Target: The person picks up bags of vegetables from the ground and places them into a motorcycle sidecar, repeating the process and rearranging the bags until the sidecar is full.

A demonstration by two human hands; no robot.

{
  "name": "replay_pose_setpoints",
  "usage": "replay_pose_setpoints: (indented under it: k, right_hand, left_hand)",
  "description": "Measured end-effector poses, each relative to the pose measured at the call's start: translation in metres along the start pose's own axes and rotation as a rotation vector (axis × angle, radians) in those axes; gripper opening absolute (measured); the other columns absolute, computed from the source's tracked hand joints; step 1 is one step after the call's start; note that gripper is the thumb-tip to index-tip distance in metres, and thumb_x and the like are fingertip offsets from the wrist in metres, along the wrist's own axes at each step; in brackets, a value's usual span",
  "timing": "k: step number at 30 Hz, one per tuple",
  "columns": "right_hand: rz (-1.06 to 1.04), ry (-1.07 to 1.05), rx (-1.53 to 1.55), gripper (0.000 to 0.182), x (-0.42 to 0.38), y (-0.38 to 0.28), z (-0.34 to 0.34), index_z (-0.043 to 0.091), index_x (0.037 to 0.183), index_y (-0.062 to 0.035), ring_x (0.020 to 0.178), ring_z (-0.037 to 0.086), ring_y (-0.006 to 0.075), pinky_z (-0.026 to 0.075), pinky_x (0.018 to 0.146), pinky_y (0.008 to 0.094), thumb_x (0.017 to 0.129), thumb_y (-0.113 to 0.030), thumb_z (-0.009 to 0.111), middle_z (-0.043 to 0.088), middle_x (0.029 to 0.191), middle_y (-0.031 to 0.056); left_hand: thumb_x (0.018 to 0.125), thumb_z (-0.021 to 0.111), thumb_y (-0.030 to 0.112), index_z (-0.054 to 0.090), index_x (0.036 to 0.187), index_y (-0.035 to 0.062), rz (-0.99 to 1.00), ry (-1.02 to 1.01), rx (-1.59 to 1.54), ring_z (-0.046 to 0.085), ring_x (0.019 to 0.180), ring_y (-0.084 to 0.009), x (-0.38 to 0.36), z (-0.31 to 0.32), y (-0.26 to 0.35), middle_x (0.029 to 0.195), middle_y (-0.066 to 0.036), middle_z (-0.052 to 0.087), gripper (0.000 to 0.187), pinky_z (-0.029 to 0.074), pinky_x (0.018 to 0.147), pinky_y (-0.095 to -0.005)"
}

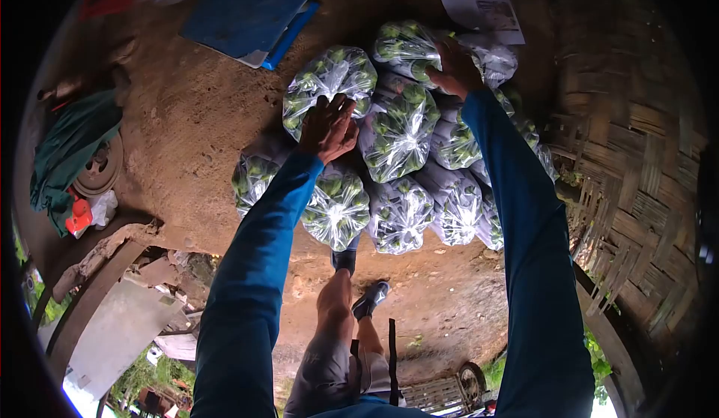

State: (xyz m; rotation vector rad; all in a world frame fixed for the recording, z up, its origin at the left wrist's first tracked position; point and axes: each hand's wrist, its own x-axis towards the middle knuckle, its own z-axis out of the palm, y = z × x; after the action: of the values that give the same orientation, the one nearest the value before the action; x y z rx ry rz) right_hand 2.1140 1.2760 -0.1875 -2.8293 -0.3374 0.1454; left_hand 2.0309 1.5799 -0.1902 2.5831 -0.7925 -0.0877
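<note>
We'd cradle this slick, likely hefty eggplant bag (329,75) underneath; our left grip (328,129) lies open, our right grip (456,70) we cannot tell.

Clear, glossy bags (401,216) bulge with rounded green produce — packed close together on the brown dirt ground (202,133). Around the middle bag (403,135), one lies at 10 o'clock, one at 12 — others from 3 round to 7.
</note>
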Motion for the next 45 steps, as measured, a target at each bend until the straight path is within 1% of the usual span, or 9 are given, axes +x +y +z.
replay_pose_setpoints:
  k: [6, 9, 20, 22, 25, 28, 35, 41, 45]
  right_hand:
    - [-0.034, -0.033, -0.146, 0.061, 0.012, 0.017, 0.030, 0.040, 0.116, -0.0017, 0.099, 0.050, 0.0367, 0.039, 0.088, 0.0450, 0.069, -0.037, 0.057, 0.044, 0.119, 0.0176]
    - [0.012, -0.074, -0.168, 0.057, 0.015, 0.006, 0.020, 0.042, 0.114, -0.0040, 0.095, 0.052, 0.0374, 0.042, 0.084, 0.0445, 0.068, -0.034, 0.059, 0.047, 0.116, 0.0161]
    - [0.033, 0.200, -0.211, 0.045, -0.009, -0.016, 0.009, 0.046, 0.114, -0.0062, 0.097, 0.045, 0.0444, 0.045, 0.076, 0.0481, 0.076, -0.027, 0.056, 0.042, 0.111, 0.0223]
    - [0.155, 0.083, -0.184, 0.046, -0.005, -0.024, 0.009, 0.046, 0.115, -0.0064, 0.098, 0.045, 0.0444, 0.045, 0.075, 0.0485, 0.075, -0.026, 0.056, 0.042, 0.111, 0.0224]
    - [0.333, -0.005, -0.061, 0.045, 0.004, -0.026, 0.013, 0.048, 0.110, -0.0054, 0.097, 0.047, 0.0426, 0.044, 0.074, 0.0482, 0.071, -0.024, 0.057, 0.046, 0.106, 0.0235]
    - [0.220, 0.134, -0.117, 0.044, 0.013, -0.008, 0.032, 0.046, 0.106, -0.0040, 0.085, 0.053, 0.0333, 0.044, 0.073, 0.0445, 0.071, -0.027, 0.060, 0.052, 0.091, 0.0166]
    - [-0.045, 0.115, -0.079, 0.043, -0.005, 0.023, 0.032, 0.048, 0.104, -0.0009, 0.077, 0.057, 0.0349, 0.047, 0.067, 0.0447, 0.075, -0.029, 0.060, 0.057, 0.086, 0.0184]
    - [0.123, 0.079, -0.041, 0.045, 0.006, 0.007, 0.043, 0.049, 0.103, -0.0048, 0.079, 0.056, 0.0374, 0.046, 0.071, 0.0456, 0.071, -0.035, 0.060, 0.056, 0.090, 0.0196]
    - [0.572, 0.218, 0.088, 0.049, 0.007, -0.010, 0.060, 0.050, 0.104, -0.0122, 0.088, 0.053, 0.0404, 0.042, 0.073, 0.0482, 0.066, -0.042, 0.059, 0.051, 0.103, 0.0208]
  left_hand:
    - [0.066, 0.054, 0.029, 0.044, 0.116, 0.0091, -0.119, -0.198, 0.249, 0.047, 0.096, -0.0351, 0.015, 0.039, -0.036, 0.122, -0.010, 0.044, 0.054, 0.043, 0.072, -0.0464]
    - [0.065, 0.057, 0.023, 0.046, 0.107, 0.0080, -0.182, -0.264, 0.168, 0.049, 0.086, -0.0361, 0.024, 0.028, -0.018, 0.107, -0.013, 0.048, 0.046, 0.042, 0.068, -0.0458]
    - [0.068, 0.060, 0.014, 0.045, 0.095, 0.0061, -0.039, 0.313, -0.141, 0.051, 0.075, -0.0370, 0.009, 0.058, -0.052, 0.095, -0.015, 0.049, 0.032, 0.044, 0.061, -0.0442]
    - [0.070, 0.058, 0.015, 0.042, 0.101, 0.0060, -0.190, -0.053, -0.070, 0.050, 0.078, -0.0374, 0.011, 0.040, -0.037, 0.094, -0.016, 0.046, 0.036, 0.042, 0.066, -0.0468]
    - [0.068, 0.058, 0.015, 0.041, 0.102, 0.0058, -0.173, -0.122, 0.001, 0.049, 0.073, -0.0377, 0.015, 0.038, -0.029, 0.095, -0.015, 0.044, 0.039, 0.042, 0.063, -0.0473]
    - [0.066, 0.060, 0.018, 0.039, 0.104, 0.0054, -0.179, -0.140, 0.061, 0.050, 0.079, -0.0365, 0.014, 0.039, -0.026, 0.100, -0.015, 0.042, 0.045, 0.043, 0.064, -0.0457]
    - [0.073, 0.053, 0.023, 0.042, 0.112, 0.0010, -0.188, -0.096, 0.050, 0.047, 0.089, -0.0399, 0.003, 0.054, -0.042, 0.107, -0.021, 0.045, 0.046, 0.040, 0.077, -0.0471]
    - [0.071, 0.055, 0.024, 0.044, 0.110, 0.0033, -0.132, 0.032, 0.096, 0.047, 0.087, -0.0389, -0.003, 0.066, -0.048, 0.106, -0.019, 0.046, 0.045, 0.041, 0.074, -0.0467]
    - [0.068, 0.056, 0.025, 0.042, 0.107, 0.0058, -0.212, -0.094, 0.029, 0.045, 0.083, -0.0382, 0.002, 0.067, -0.046, 0.107, -0.016, 0.043, 0.046, 0.043, 0.067, -0.0473]
